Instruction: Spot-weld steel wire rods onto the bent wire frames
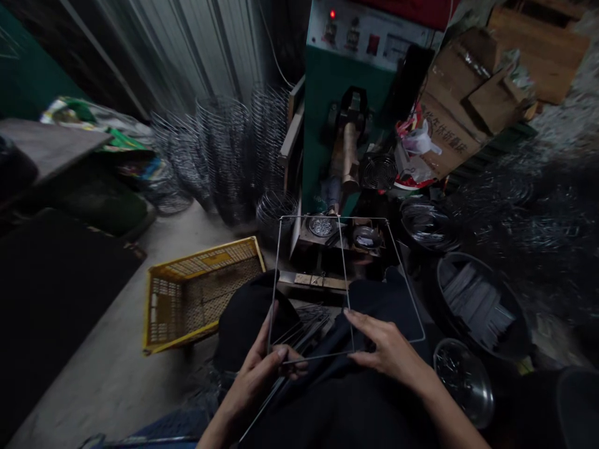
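A thin rectangular metal wire frame (343, 262) with a wire bar across its middle is held up over my lap. My left hand (259, 368) grips its near left corner between thumb and fingers. At the middle bar, my right hand (386, 343) has its fingertips on the wire and its thumb by the near edge. The frame's far edge lies in line with the copper-coloured arm (350, 156) of a green machine (322, 81); whether they touch I cannot tell. Loose straight wire rods (311, 327) rest between my legs, partly behind the frame.
On the left floor sits a yellow plastic crate (206, 252). Behind it rise stacks of round wire racks (222, 149). To my right are a dark tub of metal strips (477, 305), a metal bowl of small parts (463, 377) and cardboard boxes (449, 118).
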Demonstrator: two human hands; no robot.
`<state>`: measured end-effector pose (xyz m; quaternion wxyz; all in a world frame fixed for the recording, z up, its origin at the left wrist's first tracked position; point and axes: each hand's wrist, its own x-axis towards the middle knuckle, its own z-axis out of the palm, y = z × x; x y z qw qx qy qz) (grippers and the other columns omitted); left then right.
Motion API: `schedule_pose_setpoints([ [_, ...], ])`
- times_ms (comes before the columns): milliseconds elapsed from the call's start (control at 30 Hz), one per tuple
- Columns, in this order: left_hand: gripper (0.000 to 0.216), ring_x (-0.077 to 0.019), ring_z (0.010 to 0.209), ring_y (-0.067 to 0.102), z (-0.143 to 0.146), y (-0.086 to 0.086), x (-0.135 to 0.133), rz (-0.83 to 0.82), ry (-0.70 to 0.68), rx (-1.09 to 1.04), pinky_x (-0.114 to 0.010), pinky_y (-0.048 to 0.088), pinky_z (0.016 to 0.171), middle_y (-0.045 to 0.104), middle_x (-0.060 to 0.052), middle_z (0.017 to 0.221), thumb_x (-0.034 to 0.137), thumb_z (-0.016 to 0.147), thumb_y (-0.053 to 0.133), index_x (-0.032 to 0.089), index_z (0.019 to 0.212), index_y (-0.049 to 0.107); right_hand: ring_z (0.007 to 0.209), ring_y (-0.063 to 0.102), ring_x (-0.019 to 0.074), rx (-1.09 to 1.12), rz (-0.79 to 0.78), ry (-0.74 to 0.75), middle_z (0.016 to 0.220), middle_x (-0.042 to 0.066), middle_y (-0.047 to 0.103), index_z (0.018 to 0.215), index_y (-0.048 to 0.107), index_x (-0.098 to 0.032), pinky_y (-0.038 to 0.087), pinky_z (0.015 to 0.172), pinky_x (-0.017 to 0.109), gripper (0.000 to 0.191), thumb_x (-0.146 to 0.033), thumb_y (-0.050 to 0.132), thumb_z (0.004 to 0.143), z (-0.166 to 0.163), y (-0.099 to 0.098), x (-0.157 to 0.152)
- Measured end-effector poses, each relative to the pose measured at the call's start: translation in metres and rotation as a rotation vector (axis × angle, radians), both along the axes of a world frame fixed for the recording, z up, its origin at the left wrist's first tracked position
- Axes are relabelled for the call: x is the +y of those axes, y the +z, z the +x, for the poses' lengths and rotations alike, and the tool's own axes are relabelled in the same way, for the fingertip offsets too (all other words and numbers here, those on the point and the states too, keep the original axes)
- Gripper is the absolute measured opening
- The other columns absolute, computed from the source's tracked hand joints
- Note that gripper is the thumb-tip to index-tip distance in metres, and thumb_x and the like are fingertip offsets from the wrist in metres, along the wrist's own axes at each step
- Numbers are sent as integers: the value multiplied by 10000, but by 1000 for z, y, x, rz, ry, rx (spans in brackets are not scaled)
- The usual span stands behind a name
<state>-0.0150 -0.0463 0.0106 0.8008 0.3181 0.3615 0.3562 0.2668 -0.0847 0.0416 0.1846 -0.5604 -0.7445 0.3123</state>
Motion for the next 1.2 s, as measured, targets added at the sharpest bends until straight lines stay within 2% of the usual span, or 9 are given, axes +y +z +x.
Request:
schedule_pose_setpoints([
  [267, 969, -231, 645, 670, 2, -3, 3, -21, 28, -33, -315, 498, 600, 718, -70, 754, 333, 872, 620, 300, 1522, -99, 1313, 462, 232, 4, 32, 9, 1460, 40, 450, 1496, 301, -309, 404, 1107, 367, 882, -169, 773, 765, 2, 3, 5],
  [433, 934, -232, 644, 674, 3, -6, 4, -22, 22, -13, -318, 506, 599, 722, -85, 761, 319, 878, 616, 278, 1536, -45, 1305, 471, 230, 20, 21, 5, 1465, 30, 445, 1497, 299, -321, 414, 1098, 356, 864, -182, 760, 779, 4, 1, 6],
  [633, 981, -212, 630, 672, 5, -13, 11, 13, -4, -75, -305, 514, 600, 729, -74, 766, 271, 881, 608, 279, 1516, -140, 1277, 505, 211, -14, 69, -7, 1437, 11, 485, 1493, 307, -338, 443, 1066, 346, 799, -238, 729, 821, 1, -10, 10],
  [700, 969, -208, 645, 685, 9, -17, 32, 77, -20, -82, -298, 521, 612, 733, -71, 770, 238, 883, 599, 278, 1519, -130, 1248, 535, 206, -54, 132, -46, 1412, 20, 514, 1494, 312, -322, 461, 1043, 339, 772, -263, 716, 838, 3, -16, 26],
  [767, 990, -231, 704, 712, 16, -20, 66, 137, -40, -90, -307, 539, 633, 736, -62, 773, 203, 863, 615, 277, 1522, -120, 1211, 567, 219, -114, 210, -118, 1374, 38, 553, 1481, 354, -295, 470, 1026, 346, 753, -319, 728, 828, 11, -20, 53],
  [867, 1027, -269, 773, 730, 29, -19, 131, 205, -61, -125, -327, 564, 640, 735, -37, 750, 163, 828, 638, 278, 1522, -110, 1143, 612, 257, -192, 306, -212, 1295, 69, 616, 1407, 485, -250, 495, 984, 372, 727, -425, 774, 763, 30, -18, 112],
  [1000, 998, -271, 767, 734, 46, -5, 207, 302, -51, -133, -322, 570, 612, 750, -68, 800, 144, 827, 617, 275, 1522, -87, 1110, 627, 262, -162, 399, -223, 1228, 87, 657, 1307, 587, -200, 503, 949, 362, 615, -439, 763, 768, 59, -9, 188],
  [1100, 988, -274, 774, 735, 56, 4, 240, 342, -28, -110, -318, 572, 603, 749, -67, 799, 137, 827, 607, 275, 1523, -81, 1075, 644, 240, -100, 450, -214, 1172, 79, 685, 1260, 618, -188, 502, 937, 336, 529, -388, 753, 789, 72, -5, 225],
  [1200, 987, -277, 788, 734, 61, 8, 258, 343, -10, -103, -318, 572, 602, 747, -63, 793, 123, 824, 595, 270, 1523, -86, 1051, 652, 238, -97, 486, -236, 1147, 76, 694, 1227, 635, -190, 496, 939, 340, 491, -352, 764, 782, 76, -4, 247],
])
